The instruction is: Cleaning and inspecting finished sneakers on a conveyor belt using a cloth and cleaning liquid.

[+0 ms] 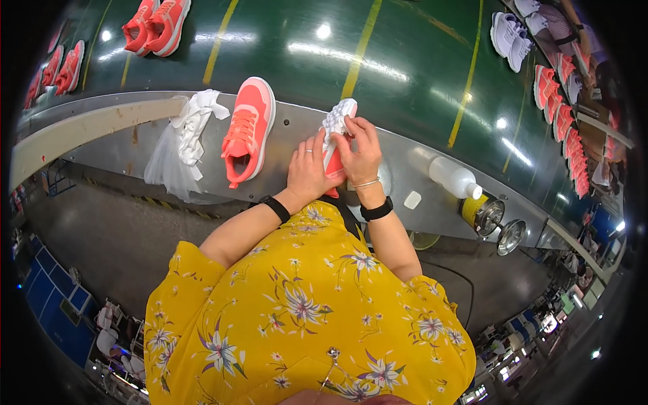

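Sole toward me, a coral running shoe with a white, knobbly outsole is held over the metal ledge in front of my body. My left hand grips its left side near the heel, fingers pointing up along it. On the other side my right hand pinches the sole's edge with thumb and fingers; whatever may be between those fingertips is hidden. Left of my hands, a matching coral shoe stands on the ledge, toe pointing away. Beyond it is a bunch of white cloth or paper strips with clear plastic film.
A green conveyor with yellow stripes carries pairs of coral shoes and lilac shoes. Right on the ledge are a white bottle, a metal tin, its round lid and a small white piece. Another person works at far right.
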Motion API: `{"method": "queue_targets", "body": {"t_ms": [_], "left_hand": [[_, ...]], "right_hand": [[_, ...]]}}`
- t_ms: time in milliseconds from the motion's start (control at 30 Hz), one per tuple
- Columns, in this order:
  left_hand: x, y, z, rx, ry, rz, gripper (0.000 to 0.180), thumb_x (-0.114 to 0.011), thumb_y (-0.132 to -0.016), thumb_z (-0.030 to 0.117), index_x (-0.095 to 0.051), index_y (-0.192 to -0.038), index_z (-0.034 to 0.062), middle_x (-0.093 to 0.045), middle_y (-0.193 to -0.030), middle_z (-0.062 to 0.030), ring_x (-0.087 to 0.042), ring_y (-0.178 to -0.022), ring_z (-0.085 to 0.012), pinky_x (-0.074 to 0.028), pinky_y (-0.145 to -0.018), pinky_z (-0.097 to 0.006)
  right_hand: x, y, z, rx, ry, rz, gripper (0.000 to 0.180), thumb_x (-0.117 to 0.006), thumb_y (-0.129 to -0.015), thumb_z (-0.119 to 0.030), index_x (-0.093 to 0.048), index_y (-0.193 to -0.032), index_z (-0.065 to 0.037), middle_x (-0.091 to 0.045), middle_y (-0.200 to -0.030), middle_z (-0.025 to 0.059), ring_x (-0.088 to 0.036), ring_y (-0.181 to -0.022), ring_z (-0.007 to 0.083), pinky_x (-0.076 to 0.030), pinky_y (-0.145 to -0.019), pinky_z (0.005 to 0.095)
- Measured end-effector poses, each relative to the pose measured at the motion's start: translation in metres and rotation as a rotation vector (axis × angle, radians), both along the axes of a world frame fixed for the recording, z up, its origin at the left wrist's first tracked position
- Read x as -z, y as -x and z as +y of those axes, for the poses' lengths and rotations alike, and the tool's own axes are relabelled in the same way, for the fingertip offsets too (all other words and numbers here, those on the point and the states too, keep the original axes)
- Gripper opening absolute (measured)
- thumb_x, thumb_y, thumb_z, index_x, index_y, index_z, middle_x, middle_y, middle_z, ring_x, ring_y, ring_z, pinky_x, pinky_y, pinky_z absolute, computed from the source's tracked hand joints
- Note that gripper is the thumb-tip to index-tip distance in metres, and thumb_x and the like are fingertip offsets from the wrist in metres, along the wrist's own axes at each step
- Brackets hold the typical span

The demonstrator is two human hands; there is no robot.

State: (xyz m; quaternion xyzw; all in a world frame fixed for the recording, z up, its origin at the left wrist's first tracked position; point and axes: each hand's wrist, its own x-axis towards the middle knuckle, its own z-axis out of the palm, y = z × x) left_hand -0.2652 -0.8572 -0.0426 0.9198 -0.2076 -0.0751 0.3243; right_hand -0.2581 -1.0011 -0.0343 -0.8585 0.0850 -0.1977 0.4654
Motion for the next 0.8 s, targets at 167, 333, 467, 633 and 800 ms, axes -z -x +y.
{"method": "queue_targets", "body": {"t_ms": [167, 333, 467, 633, 800], "left_hand": [[0.002, 0.000, 0.000, 0.028, -0.019, -0.041, 0.110, -0.086, -0.062, 0.040, -0.032, -0.147, -0.0039, -0.053, -0.124, -0.0203, -0.054, -0.106, -0.0371, -0.047, -0.090, -0.044], [0.005, 0.001, 0.000, 0.019, -0.015, -0.007, 0.105, -0.084, -0.066, 0.034, -0.031, -0.148, -0.0036, -0.053, -0.124, -0.0201, -0.054, -0.107, -0.0373, -0.046, -0.090, -0.045], [0.016, 0.003, 0.000, 0.006, -0.031, -0.003, 0.098, -0.083, -0.069, 0.028, -0.032, -0.147, -0.0014, -0.054, -0.126, -0.0224, -0.054, -0.112, -0.0401, -0.046, -0.095, -0.047], [-0.002, 0.002, -0.007, 0.011, -0.039, -0.035, 0.096, -0.081, -0.070, 0.033, -0.034, -0.146, -0.0023, -0.054, -0.123, -0.0203, -0.055, -0.108, -0.0366, -0.046, -0.088, -0.045], [0.008, 0.002, -0.005, -0.012, -0.048, -0.017, 0.100, -0.084, -0.067, 0.037, -0.035, -0.145, -0.0022, -0.055, -0.122, -0.0200, -0.055, -0.108, -0.0371, -0.046, -0.088, -0.044]], "right_hand": [[0.003, -0.006, 0.009, 0.057, -0.032, -0.052, 0.037, -0.082, -0.076, -0.005, -0.069, -0.110, 0.001, -0.061, -0.106, 0.0151, -0.065, -0.088, 0.0286, -0.056, -0.076, 0.0339], [0.008, 0.009, 0.020, 0.100, -0.025, 0.041, 0.022, -0.076, -0.081, -0.002, -0.071, -0.102, -0.003, -0.060, -0.091, 0.0122, -0.063, -0.079, 0.0262, -0.053, -0.068, 0.0354], [0.003, 0.026, 0.030, 0.038, -0.044, 0.015, 0.016, -0.074, -0.084, -0.003, -0.071, -0.100, -0.004, -0.059, -0.087, 0.0121, -0.062, -0.077, 0.0277, -0.052, -0.066, 0.0354], [0.000, -0.025, 0.004, 0.177, -0.006, 0.054, 0.007, -0.071, -0.087, -0.006, -0.069, -0.093, -0.002, -0.056, -0.083, 0.0143, -0.058, -0.072, 0.0322, -0.049, -0.064, 0.0413], [-0.007, -0.004, 0.020, 0.120, 0.046, 0.060, 0.006, -0.071, -0.087, -0.007, -0.071, -0.092, -0.003, -0.057, -0.081, 0.0132, -0.059, -0.070, 0.0288, -0.049, -0.063, 0.0369]]}}
